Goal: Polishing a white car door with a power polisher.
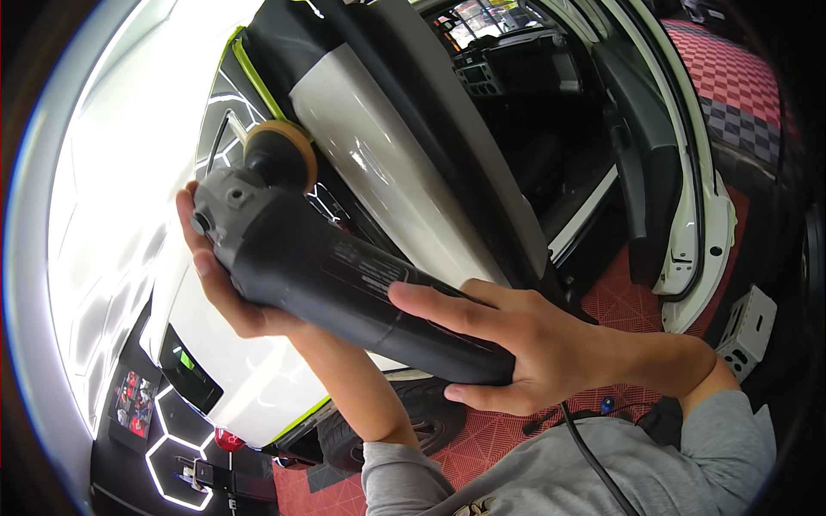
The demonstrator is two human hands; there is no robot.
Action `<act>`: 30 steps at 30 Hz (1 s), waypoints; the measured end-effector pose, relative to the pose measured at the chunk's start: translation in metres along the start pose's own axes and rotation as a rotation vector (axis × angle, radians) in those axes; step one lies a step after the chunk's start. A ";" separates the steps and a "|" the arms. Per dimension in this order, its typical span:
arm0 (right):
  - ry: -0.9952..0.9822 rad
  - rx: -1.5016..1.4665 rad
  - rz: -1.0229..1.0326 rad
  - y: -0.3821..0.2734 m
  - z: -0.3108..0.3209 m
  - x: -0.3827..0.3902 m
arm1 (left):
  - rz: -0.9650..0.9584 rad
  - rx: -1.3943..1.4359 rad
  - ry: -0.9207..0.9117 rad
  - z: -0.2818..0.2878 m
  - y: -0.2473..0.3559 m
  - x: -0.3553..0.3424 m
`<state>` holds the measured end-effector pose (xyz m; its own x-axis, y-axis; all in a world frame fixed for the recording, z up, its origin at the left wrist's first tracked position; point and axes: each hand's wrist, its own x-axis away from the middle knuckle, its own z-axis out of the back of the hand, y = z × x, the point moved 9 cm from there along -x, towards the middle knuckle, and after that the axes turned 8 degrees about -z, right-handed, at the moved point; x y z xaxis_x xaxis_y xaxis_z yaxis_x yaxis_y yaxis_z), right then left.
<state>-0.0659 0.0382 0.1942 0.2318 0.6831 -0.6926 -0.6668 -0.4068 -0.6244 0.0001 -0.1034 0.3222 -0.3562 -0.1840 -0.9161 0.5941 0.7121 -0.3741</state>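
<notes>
A black polisher (344, 284) with a grey gear head lies slantwise across the middle of the view, held in both hands. My left hand (232, 301) cups the head from below and the outer side. My right hand (538, 344) wraps round the rear of the body, its index finger stretched along the casing. At the far end sits a round tan pad (297, 146) on a black backing. It is beside a white car pillar (370, 155) and a strip of yellow-green tape (252, 73). Whether the pad touches the car, I cannot tell.
A black power cord (594, 460) runs down over my grey shirt. The open car door (641, 163) stands at the right, near a white perforated box (747, 331). Below the car's white side are a tyre (344, 439) and red floor tiles (508, 434).
</notes>
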 end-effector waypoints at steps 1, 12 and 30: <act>0.000 -0.005 0.001 0.001 0.000 0.003 | 0.025 0.262 0.030 0.014 -0.010 0.005; -0.046 0.070 -0.081 0.013 -0.004 0.034 | 0.516 0.305 0.345 0.020 -0.003 0.051; -0.014 0.091 -0.014 -0.032 0.023 -0.018 | 0.467 0.413 0.352 0.009 -0.038 -0.005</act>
<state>-0.0656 0.0528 0.2350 0.2320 0.6967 -0.6788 -0.7252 -0.3412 -0.5981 -0.0143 -0.1358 0.3396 -0.1684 0.3569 -0.9188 0.9411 0.3355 -0.0422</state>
